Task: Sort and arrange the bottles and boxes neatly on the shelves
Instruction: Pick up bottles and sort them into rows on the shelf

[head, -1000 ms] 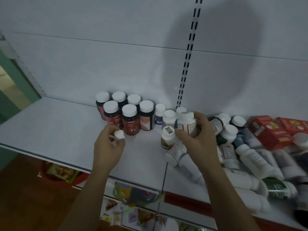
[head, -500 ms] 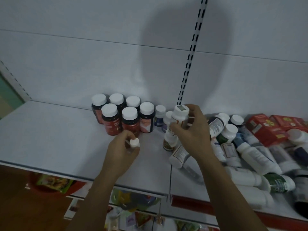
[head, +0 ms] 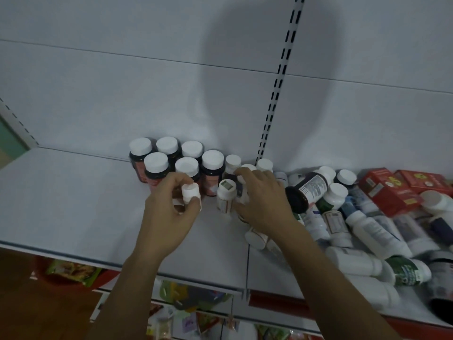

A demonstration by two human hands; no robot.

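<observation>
A small white plastic bottle with a white cap (head: 190, 196) is being pinched by the curled fingers and thumb of the left hand (head: 169, 212), its long axis near upright and its cap pointing up, just above the pale grey metal shelf (head: 73, 204). The right hand (head: 262, 204) is being laid with fingers spread over small upright labelled bottles (head: 226, 200); whether it grips one cannot be told. Beyond both hands, six dark white-capped bottles (head: 157, 165) are being seen upright against the white back panel (head: 122, 94).

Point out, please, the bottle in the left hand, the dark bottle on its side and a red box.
held bottle (head: 190, 192): head view, its white cap.
dark bottle (head: 313, 186): head view, its label.
red box (head: 388, 192): head view, its top face.
</observation>
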